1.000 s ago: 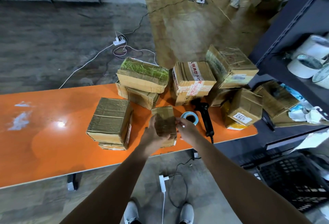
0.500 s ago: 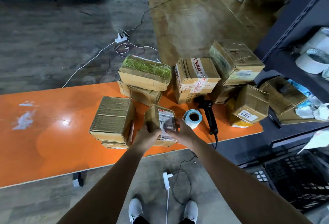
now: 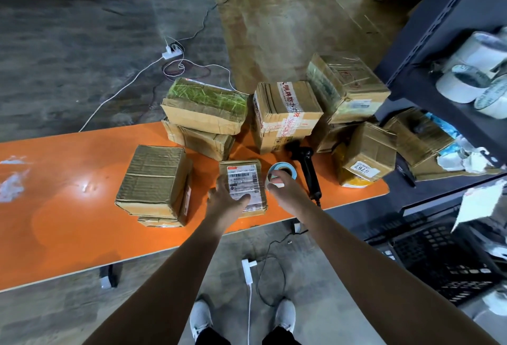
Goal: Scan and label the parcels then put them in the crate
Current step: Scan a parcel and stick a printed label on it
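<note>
While the left grip lies flat and open on the parcel near the bench edge, the right grip pinches the label roll. Labelling seems in hand, and peeling one sticker likely comes next.

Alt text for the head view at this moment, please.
The left hand rests on a small labelled parcel on the orange table while the right hand grips a label roll beside a black scanner.

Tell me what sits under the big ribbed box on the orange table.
A flatter parcel lies under the ribbed box; only its near edge peeks out. Its top and any label there are covered.
</note>
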